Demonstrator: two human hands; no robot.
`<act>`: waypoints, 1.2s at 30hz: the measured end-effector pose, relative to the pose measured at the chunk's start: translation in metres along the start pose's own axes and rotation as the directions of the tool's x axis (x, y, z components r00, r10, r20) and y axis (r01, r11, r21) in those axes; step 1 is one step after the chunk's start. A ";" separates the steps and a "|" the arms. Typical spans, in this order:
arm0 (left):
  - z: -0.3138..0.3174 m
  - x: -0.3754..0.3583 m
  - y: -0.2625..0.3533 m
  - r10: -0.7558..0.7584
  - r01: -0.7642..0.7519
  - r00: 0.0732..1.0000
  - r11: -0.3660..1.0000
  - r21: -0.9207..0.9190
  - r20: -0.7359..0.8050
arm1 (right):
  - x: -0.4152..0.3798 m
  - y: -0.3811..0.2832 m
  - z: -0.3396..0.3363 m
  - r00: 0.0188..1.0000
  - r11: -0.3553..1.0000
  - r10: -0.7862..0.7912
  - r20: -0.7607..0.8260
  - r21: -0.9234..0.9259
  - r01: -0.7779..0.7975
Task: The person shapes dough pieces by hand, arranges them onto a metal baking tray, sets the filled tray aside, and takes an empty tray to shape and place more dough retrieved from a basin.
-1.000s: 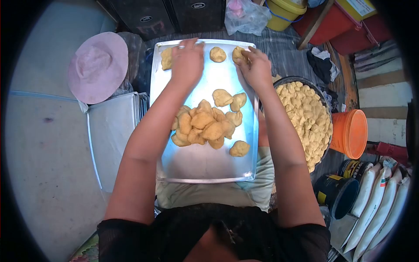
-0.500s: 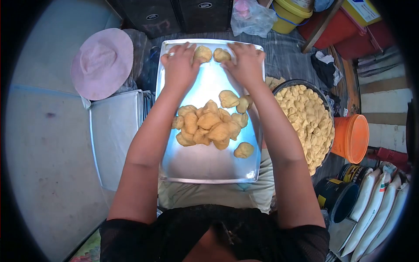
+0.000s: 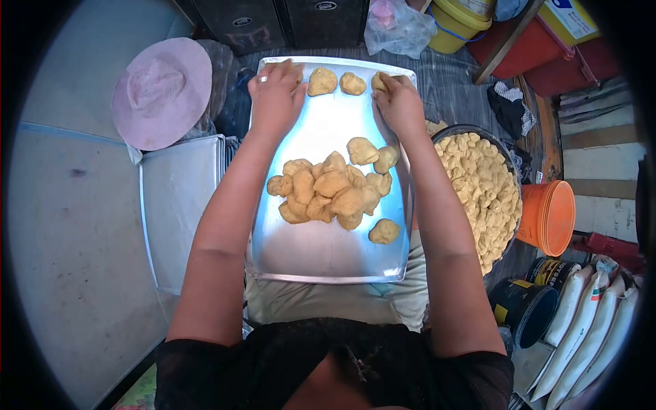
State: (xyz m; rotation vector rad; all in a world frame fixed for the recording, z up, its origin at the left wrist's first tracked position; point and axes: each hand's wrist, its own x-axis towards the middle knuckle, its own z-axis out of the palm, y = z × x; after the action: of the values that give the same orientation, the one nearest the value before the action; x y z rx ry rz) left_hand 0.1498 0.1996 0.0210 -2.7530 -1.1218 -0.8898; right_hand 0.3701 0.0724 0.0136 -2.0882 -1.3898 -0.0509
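Observation:
A shiny metal tray [image 3: 314,263] lies across my lap. At its far left corner my left hand [image 3: 273,99] curls over a piece of dough, mostly hidden by the fingers. My right hand [image 3: 401,106] grips a dough ball [image 3: 378,83] near the far right corner, thumb on its near side. Between my hands, a larger dough ball [image 3: 322,81] and a smaller dough ball [image 3: 352,84] sit apart along the far edge. A heap of dough pieces [image 3: 331,184] fills the tray's middle. One lone dough piece [image 3: 384,231] rests nearer me on the right.
On the right stands a wide dark basin [image 3: 516,164] full of dough pieces [image 3: 475,191], beside an orange bucket [image 3: 547,217]. Stacked trays [image 3: 181,212] and a pink hat [image 3: 160,92] are at left. Dark cabinets [image 3: 273,24] and a yellow bucket [image 3: 454,27] stand beyond.
My hands have moved apart along the far edge, the left to the left corner and the right to the right. A dough ball now shows in my right fingers.

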 end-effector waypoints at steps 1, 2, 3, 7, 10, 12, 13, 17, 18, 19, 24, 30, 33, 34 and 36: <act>0.000 0.002 0.005 0.052 -0.051 0.998 0.998 -0.041 0.037 | -0.005 -0.004 0.001 0.998 0.994 -0.041 -0.056 -0.107 0.035; 0.001 0.003 0.007 0.106 -0.099 0.992 0.991 -0.085 0.071 | -0.012 -0.008 -0.001 0.990 0.975 -0.088 -0.106 -0.214 0.064; 0.006 0.004 0.004 0.118 -0.108 0.986 0.990 -0.091 0.114 | -0.018 -0.011 -0.009 0.995 0.992 -0.081 -0.054 -0.102 0.076; 0.009 0.004 0.004 0.153 -0.150 0.987 0.987 -0.058 0.051 | -0.059 -0.027 -0.042 0.900 0.961 -0.246 0.359 0.215 0.176; -0.028 -0.020 0.017 0.027 0.030 0.978 0.963 -0.267 0.205 | -0.065 -0.029 -0.044 0.832 0.962 -0.167 0.529 0.272 0.020; -0.047 -0.049 0.017 0.065 0.145 0.918 0.865 -0.481 0.392 | -0.063 -0.031 -0.039 0.899 0.905 0.014 0.438 0.376 -0.197; -0.052 -0.066 0.015 0.154 0.165 0.880 0.787 -0.594 0.449 | -0.058 -0.030 -0.034 0.953 0.883 0.011 0.302 0.445 -0.151; -0.073 -0.103 0.018 0.153 0.290 0.791 0.758 -0.584 0.592 | -0.043 -0.051 -0.021 0.962 0.933 0.088 0.260 0.317 -0.171; -0.080 -0.110 0.015 0.103 0.346 0.797 0.730 -0.589 0.595 | -0.041 -0.054 -0.019 0.964 0.961 0.053 0.260 0.249 -0.120; -0.087 -0.114 0.012 0.056 0.397 0.799 0.698 -0.596 0.598 | -0.038 -0.056 -0.020 0.963 0.982 0.012 0.268 0.178 -0.062; -0.103 -0.105 -0.002 -0.041 0.766 0.581 0.363 -0.530 0.813 | -0.052 -0.081 -0.041 0.917 0.995 -0.085 0.390 0.085 0.056; -0.062 -0.077 -0.026 -0.362 0.467 0.879 0.528 -0.709 0.309 | -0.056 -0.075 -0.026 0.646 0.872 -0.132 0.752 0.398 -0.285; -0.056 -0.073 -0.026 -0.183 0.246 0.965 0.881 -0.404 0.188 | -0.047 -0.076 -0.011 0.886 0.786 -0.008 0.464 0.550 -0.282; -0.055 -0.071 -0.021 -0.218 0.280 0.956 0.873 -0.398 0.194 | -0.041 -0.087 -0.010 0.950 0.780 0.010 0.313 0.592 -0.203; -0.053 -0.071 -0.012 -0.283 0.345 0.936 0.858 -0.380 0.211 | -0.028 -0.093 0.009 0.977 0.854 -0.037 0.209 0.515 -0.077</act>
State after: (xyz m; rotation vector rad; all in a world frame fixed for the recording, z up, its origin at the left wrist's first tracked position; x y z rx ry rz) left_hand 0.0750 0.1507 0.0262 -3.0626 -1.6218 -1.0806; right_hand 0.2761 0.0779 0.0402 -1.6782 -1.3166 0.5205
